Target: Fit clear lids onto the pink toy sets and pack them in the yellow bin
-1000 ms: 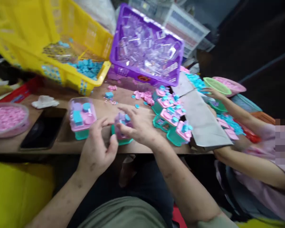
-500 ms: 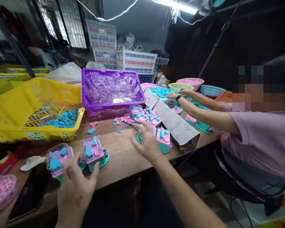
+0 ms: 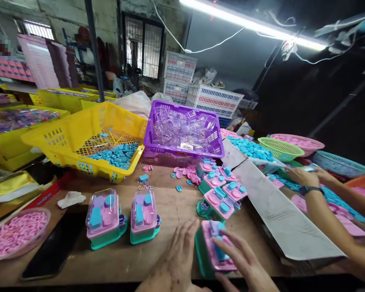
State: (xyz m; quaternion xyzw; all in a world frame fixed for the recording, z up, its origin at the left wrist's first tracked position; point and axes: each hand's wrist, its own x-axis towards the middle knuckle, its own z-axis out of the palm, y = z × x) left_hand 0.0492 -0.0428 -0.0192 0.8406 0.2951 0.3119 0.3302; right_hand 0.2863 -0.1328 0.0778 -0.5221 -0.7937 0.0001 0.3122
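My right hand (image 3: 247,257) is on a small pink-and-green toy set (image 3: 211,251) near the table's front edge, its fingers over the blue and purple pieces on top and its thumb low at the near side. To the left of that set lies my left hand (image 3: 178,253), fingers stretched forward and holding nothing. Two similar toy sets under clear covers, one in the middle (image 3: 144,217) and one farther left (image 3: 105,219), stand on the table. Beyond my right hand sits a cluster of uncovered toy sets (image 3: 219,198).
A purple basket (image 3: 184,152) holds clear plastic covers; a yellow basket (image 3: 124,172) holds blue pieces. A tub of pink pieces (image 3: 45,233) and a black phone (image 3: 53,247) lie left. A white cardboard divider (image 3: 280,207) separates a co-worker's arms (image 3: 325,219) at right.
The view has swung left. My left hand has left the covered sets and come over beside my right hand. My right hand now rests on a nearer toy set.
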